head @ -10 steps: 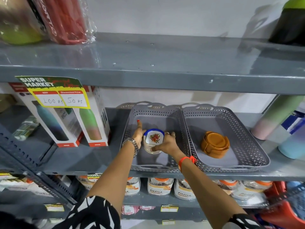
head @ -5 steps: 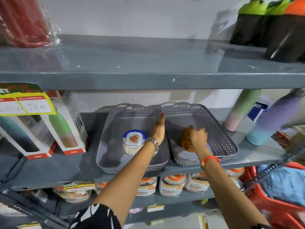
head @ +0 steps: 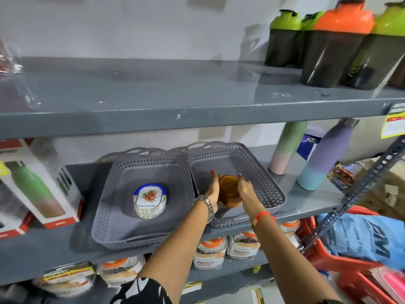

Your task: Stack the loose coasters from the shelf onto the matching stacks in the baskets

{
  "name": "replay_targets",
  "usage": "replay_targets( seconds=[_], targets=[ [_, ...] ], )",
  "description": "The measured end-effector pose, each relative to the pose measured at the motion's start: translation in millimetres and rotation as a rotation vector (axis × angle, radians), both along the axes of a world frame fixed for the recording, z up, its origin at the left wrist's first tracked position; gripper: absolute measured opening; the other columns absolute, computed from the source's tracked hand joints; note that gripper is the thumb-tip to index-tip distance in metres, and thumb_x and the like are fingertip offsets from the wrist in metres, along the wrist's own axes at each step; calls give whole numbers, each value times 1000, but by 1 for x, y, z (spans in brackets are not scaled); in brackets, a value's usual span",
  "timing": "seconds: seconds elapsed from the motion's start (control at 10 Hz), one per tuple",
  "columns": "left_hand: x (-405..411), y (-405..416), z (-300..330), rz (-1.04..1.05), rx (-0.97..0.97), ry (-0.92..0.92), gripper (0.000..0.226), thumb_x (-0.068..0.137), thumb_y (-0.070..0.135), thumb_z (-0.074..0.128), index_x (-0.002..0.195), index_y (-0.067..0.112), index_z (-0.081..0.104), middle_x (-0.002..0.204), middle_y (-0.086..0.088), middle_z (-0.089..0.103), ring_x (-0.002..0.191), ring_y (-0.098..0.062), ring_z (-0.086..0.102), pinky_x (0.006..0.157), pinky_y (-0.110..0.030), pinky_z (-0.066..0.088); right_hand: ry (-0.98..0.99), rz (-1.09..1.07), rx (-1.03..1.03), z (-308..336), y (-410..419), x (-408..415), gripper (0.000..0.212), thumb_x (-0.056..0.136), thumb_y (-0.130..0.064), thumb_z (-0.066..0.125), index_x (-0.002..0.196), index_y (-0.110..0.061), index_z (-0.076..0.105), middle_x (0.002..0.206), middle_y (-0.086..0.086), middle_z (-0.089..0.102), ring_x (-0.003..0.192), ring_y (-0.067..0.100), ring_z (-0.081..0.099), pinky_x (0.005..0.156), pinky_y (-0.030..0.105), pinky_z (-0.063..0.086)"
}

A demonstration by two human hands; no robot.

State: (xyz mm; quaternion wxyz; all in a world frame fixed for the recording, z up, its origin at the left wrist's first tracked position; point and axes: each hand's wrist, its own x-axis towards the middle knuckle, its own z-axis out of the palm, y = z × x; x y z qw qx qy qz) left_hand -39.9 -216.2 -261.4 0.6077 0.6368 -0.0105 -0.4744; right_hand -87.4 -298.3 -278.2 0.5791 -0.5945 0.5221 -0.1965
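Note:
Two grey perforated baskets stand side by side on the middle shelf. In the left basket (head: 114, 216) sits a stack of white coasters (head: 150, 200) with blue corners and a red flower print. The right basket (head: 265, 185) holds a stack of amber-brown coasters (head: 228, 188). My left hand (head: 212, 191) presses against the left side of the brown stack and my right hand (head: 245, 189) against its right side, so both hands clasp it between them. No loose coasters show on the shelf.
Boxed bottles (head: 37, 189) stand left of the baskets; pastel bottles (head: 324, 154) stand to the right. Shaker cups (head: 328, 40) fill the upper shelf's right end. Jars (head: 210, 251) line the shelf below. A slotted metal brace (head: 359, 189) and red crates (head: 350, 270) are at the right.
Both hands left the flower coaster stack in the left basket and moved right. They now clasp the brown stack. The view has shifted to the right.

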Motion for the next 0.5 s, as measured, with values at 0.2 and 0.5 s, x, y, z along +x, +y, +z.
replay_targets(
  seconds=[0.2, 0.5],
  targets=[
    [-12, 5, 13, -71, -12, -75, 82, 90, 69, 15, 145, 9, 27, 144, -19, 38, 129, -32, 42, 110, -41, 33, 78, 50, -104, 1, 5, -6, 63, 98, -43, 36, 140, 3, 35, 146, 24, 38, 133, 40, 39, 111, 47, 34],
    [-36, 18, 24, -216, 43, -626, 76, 89, 69, 23, 140, 14, 32, 147, -9, 36, 126, -18, 46, 106, -36, 38, 130, 61, -760, 30, 41, -46, 66, 98, -35, 40, 151, -5, 14, 160, 17, 5, 149, 29, 2, 122, 49, 5]
  ],
)
